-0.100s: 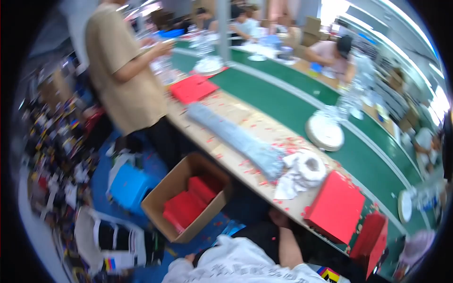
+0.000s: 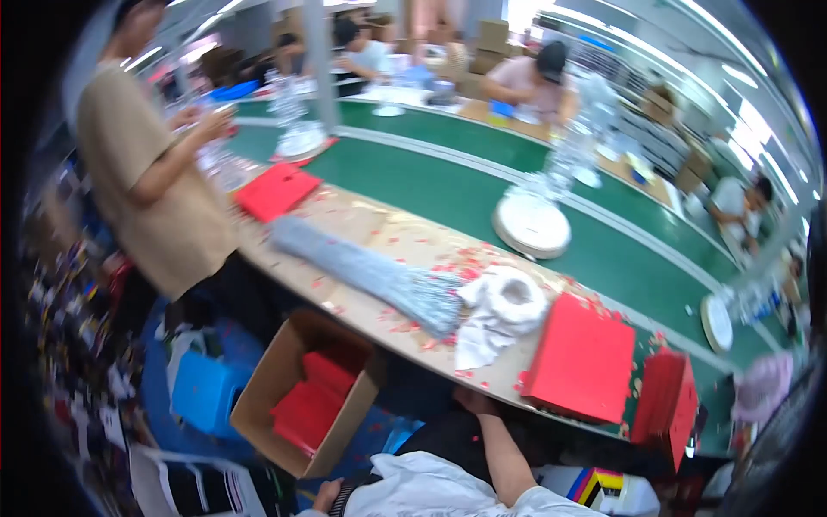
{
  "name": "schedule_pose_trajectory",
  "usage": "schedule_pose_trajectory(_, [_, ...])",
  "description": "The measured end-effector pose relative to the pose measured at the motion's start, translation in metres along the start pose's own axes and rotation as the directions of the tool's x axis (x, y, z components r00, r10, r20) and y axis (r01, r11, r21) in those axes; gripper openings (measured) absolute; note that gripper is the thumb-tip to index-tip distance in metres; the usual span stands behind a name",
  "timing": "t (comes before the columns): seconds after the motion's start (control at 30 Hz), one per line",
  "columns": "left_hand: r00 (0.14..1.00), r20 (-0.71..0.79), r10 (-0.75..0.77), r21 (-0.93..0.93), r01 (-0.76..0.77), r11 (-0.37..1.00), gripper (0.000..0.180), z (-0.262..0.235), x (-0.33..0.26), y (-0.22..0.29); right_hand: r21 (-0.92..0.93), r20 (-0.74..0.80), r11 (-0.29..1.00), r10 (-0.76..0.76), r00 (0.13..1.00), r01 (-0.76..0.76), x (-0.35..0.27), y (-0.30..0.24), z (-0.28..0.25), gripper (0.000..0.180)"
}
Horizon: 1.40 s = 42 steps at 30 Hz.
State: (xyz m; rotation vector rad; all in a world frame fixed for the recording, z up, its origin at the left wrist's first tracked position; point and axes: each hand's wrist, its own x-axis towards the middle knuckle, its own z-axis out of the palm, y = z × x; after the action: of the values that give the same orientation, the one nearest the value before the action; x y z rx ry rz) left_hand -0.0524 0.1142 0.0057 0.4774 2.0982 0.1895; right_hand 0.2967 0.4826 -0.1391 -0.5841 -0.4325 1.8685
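My right hand (image 2: 474, 401) rests low on my dark-clad leg, just under the near edge of the wooden table (image 2: 349, 312); its fingers are blurred and in shadow. My left hand (image 2: 327, 495) is down by my other side at the lower edge, and its fingers hardly show. Nearest the right hand, on the table, lie a roll of white cloth or paper (image 2: 495, 323) and a grey-blue stringy bundle (image 2: 370, 271). A thick stack of red sheets (image 2: 586, 358) stands to their right, with another red stack (image 2: 665, 401) beyond it.
An open cardboard box (image 2: 332, 448) holding red stacks stands on the floor at my left, beside a blue stool (image 2: 204, 392). A person in a tan shirt (image 2: 159, 185) stands at the table's far left. Behind the table runs a green conveyor (image 2: 413, 177) bearing white round stacks (image 2: 531, 226).
My view has swung to the right, so the table and boxes sit further left in the picture. Both hands stay low, near my legs.
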Motion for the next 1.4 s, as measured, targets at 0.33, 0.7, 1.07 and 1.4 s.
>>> schedule_pose_trajectory(0.33, [0.904,-0.068,0.422,-0.065,-0.426,0.903,0.046,-0.155,-0.080,0.210,-0.980,0.153,-0.190,-0.564,0.811,0.053,-0.040,-0.007,0.116,0.044])
schedule_pose_trajectory(0.7, [0.131,-0.323,0.937,0.282,-0.932,0.228,0.036,-0.154,-0.135,0.513,-0.991,0.039,0.117,-0.222,0.974,0.066,-0.043,-0.053,0.174,0.039])
schedule_pose_trajectory(1.07, [-0.173,-0.308,0.936,0.828,-0.532,0.174,0.044,-0.119,-0.030,0.587,-0.930,0.167,0.361,0.244,0.955,0.070,-0.189,-0.177,0.253,0.026])
schedule_pose_trajectory(1.4, [0.510,0.231,0.829,-0.713,-0.491,0.501,0.059,0.077,-0.258,0.487,-0.923,-0.206,0.022,-0.872,0.444,-0.385,-0.209,-0.393,0.251,0.047])
